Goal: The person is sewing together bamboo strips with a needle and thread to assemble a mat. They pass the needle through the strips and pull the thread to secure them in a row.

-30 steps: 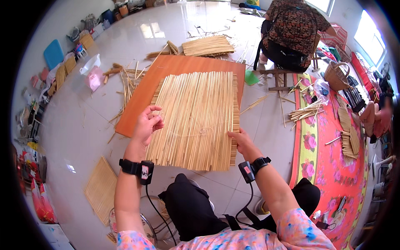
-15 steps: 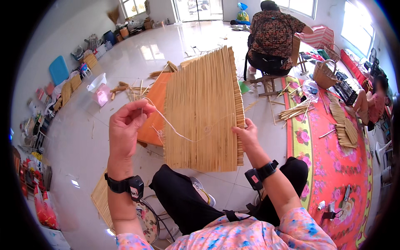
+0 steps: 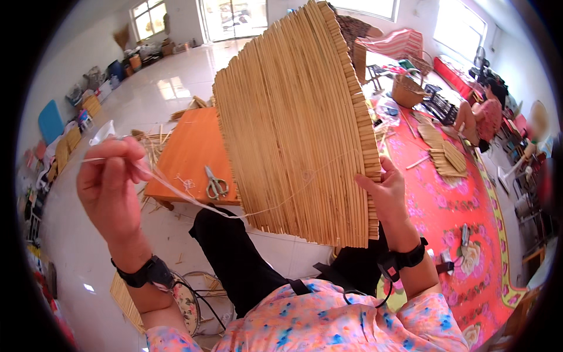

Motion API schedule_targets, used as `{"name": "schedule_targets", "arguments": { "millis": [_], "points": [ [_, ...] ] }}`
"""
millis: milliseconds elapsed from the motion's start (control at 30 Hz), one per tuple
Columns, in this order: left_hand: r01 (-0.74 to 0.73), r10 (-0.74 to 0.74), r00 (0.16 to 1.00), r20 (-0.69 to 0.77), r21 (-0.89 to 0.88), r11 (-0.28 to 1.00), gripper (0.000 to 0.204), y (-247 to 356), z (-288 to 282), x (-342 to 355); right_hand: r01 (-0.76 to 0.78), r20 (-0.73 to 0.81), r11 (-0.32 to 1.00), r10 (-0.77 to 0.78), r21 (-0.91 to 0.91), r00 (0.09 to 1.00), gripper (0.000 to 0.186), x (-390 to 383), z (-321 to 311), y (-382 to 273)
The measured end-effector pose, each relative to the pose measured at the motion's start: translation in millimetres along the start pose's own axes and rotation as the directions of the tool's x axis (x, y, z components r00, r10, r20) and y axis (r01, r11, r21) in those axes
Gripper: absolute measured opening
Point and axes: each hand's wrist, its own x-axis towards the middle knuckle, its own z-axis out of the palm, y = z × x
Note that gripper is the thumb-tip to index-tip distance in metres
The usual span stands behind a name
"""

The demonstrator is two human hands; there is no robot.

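Note:
A tan panel of straw stalks (image 3: 287,123) stands tilted up in front of me, its right edge folded into a thick band. My right hand (image 3: 388,196) grips it low on that edge, thumb on the near face. My left hand (image 3: 114,190) is raised to the left, apart from the panel, with thumb and fingers pinched on a white thread (image 3: 183,195). The thread sags from the pinch to the panel and runs on across its face toward the right edge. Whether a needle is in the pinch cannot be made out.
Left of the panel is a low orange table (image 3: 190,138) bearing scissors (image 3: 216,183) and a tangle of thread (image 3: 186,182). A red floral mat (image 3: 431,211) covers the right floor, with straw pieces (image 3: 440,149) and a wicker basket (image 3: 407,91). A person (image 3: 487,114) sits far right; another is mostly hidden behind the panel.
My left hand has moved left and down, drawing the thread out longer. The panel has risen with my right hand. The view has turned right, and the scissors now show on the table.

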Motion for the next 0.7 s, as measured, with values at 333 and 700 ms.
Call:
{"name": "schedule_targets", "arguments": {
  "millis": [333, 700],
  "points": [
    [-0.033, -0.048, 0.943, -0.328, -0.237, 0.971, 0.022, -13.4, -21.0, -14.4, -0.016, -0.123, 0.955, -0.022, -0.297, 0.992, 0.038, -44.5, -33.4, -29.0],
    [-0.051, -0.055, 0.981, -0.184, -0.524, 0.85, 0.008, 9.3, -161.0, 16.2, -0.07, -0.074, 0.93, 0.047, -0.36, 0.996, 0.04, -15.6, -36.3, -13.2]
  ]
}}
